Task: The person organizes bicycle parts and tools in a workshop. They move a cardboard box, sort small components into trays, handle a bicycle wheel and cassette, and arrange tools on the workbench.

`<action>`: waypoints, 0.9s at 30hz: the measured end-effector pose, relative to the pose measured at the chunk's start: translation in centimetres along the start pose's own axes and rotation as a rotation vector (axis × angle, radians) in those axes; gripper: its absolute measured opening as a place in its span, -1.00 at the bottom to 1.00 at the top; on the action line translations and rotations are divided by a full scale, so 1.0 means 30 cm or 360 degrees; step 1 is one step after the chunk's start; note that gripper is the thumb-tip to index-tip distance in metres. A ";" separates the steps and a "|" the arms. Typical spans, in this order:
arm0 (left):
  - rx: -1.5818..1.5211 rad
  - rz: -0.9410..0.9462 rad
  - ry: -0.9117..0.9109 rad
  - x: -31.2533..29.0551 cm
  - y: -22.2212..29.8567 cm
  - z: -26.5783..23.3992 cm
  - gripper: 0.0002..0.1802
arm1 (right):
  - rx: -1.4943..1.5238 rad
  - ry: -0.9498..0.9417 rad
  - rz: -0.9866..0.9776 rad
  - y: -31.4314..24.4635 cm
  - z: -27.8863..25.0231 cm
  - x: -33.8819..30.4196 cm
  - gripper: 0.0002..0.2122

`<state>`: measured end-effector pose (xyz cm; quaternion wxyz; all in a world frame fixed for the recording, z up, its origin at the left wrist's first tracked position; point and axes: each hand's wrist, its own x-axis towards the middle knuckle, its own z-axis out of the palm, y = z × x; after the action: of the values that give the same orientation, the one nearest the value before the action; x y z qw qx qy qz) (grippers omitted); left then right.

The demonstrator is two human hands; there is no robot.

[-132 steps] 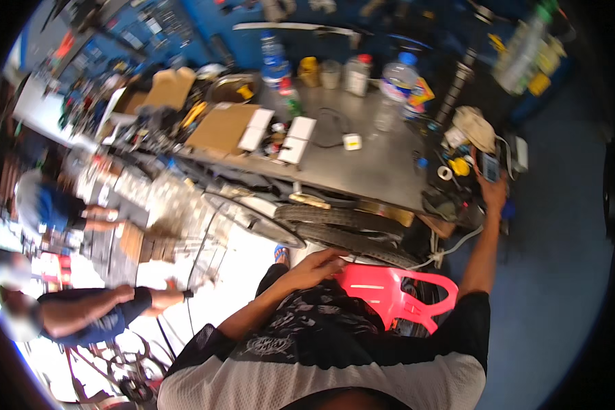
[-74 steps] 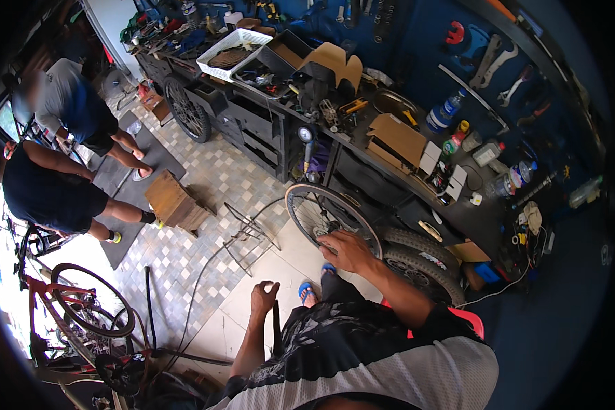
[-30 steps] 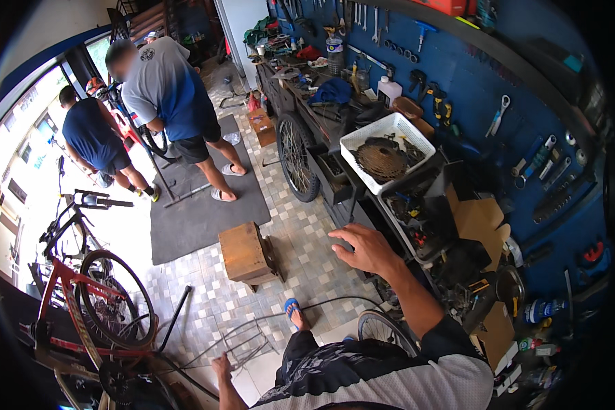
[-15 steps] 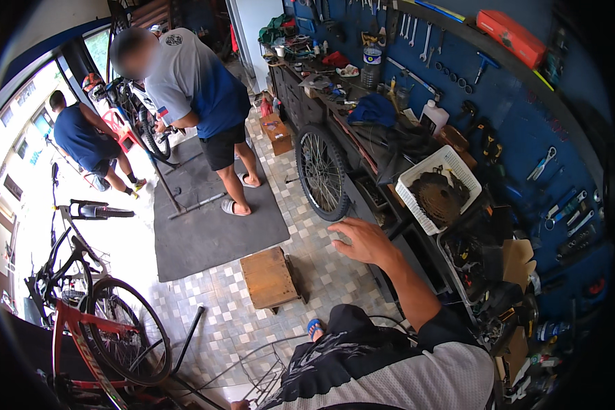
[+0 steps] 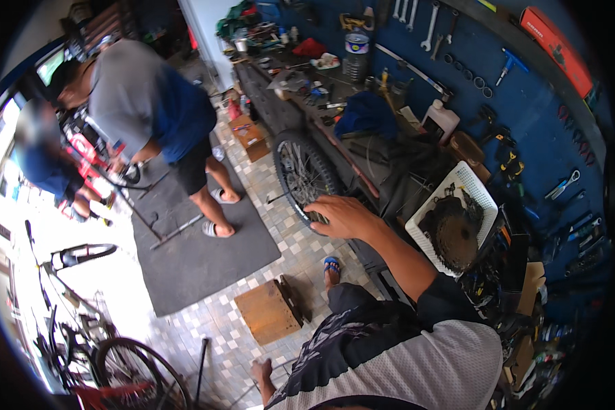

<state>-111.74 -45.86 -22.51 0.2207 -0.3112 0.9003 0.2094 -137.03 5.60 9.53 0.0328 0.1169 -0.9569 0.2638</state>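
Note:
My right hand [image 5: 348, 219] reaches out over the lower part of a bicycle wheel [image 5: 306, 171], its thumb and fingers apart. The wheel has a black knobby tyre and stands upright against the workbench [image 5: 273, 96]. Whether my fingertips touch the tyre, I cannot tell. Low in the view, my left hand [image 5: 262, 372] hangs beside my leg, near a low wooden stool [image 5: 268, 313]; its fingers are too small and soft to read.
A white basket [image 5: 417, 229] of sprockets sits on the bench at my right. Two people stand at a bicycle on a repair stand [image 5: 158, 239] over a dark mat [image 5: 205, 270]. A red bicycle [image 5: 119, 391] is at lower left, and tools hang on the blue wall [image 5: 403, 51].
My right hand has moved closer and now overlaps the wheel. My left hand has come into fuller view. My foot has stepped forward, and the whole view has shifted.

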 end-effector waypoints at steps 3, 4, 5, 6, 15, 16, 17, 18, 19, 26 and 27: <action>-0.0084 0.0405 -0.0325 0.174 0.444 0.071 -0.23 | 0.0036 0.0203 0.0084 0.189 -0.065 0.181 -0.62; -0.0164 0.0615 -0.0366 0.251 0.583 0.097 -0.27 | 0.0027 0.0285 0.0150 0.249 -0.115 0.241 -0.62; -0.0257 0.0810 -0.0398 0.323 0.712 0.115 -0.31 | 0.0042 0.0358 0.0198 0.306 -0.148 0.305 -0.62; -0.0265 0.0937 -0.0476 0.349 0.863 0.093 -0.35 | -0.0035 0.0459 0.0248 0.431 -0.149 0.355 -0.58; -0.0081 0.1682 -0.0569 0.361 1.892 -0.205 -0.49 | -0.0605 0.0451 0.1252 1.082 -0.248 0.538 -0.34; -0.0019 0.1723 -0.0615 0.369 1.956 -0.206 -0.47 | -0.0647 0.0358 0.1310 1.128 -0.253 0.534 -0.38; 0.0028 0.1763 -0.0685 0.374 2.022 -0.204 -0.47 | -0.0543 0.0461 0.1354 1.175 -0.266 0.513 -0.40; 0.0078 0.1798 -0.0752 0.384 2.082 -0.202 -0.46 | -0.0436 0.0566 0.1392 1.215 -0.279 0.492 -0.43; 0.0121 0.1808 -0.0813 0.398 2.120 -0.202 -0.46 | -0.0325 0.0653 0.1412 1.210 -0.290 0.491 -0.45; 0.0182 0.2157 -0.1044 0.631 2.462 -0.218 -0.55 | -0.0660 0.1916 0.0991 0.993 -0.638 0.013 -0.62; 0.0144 0.2195 -0.1013 0.704 2.503 -0.227 -0.57 | -0.0221 0.1943 0.1311 0.920 -0.683 -0.035 -0.69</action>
<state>-177.56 -5.29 -10.11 0.3015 0.4066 0.7915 0.3425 -142.63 39.32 13.27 0.4650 -0.4215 -0.7492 0.2116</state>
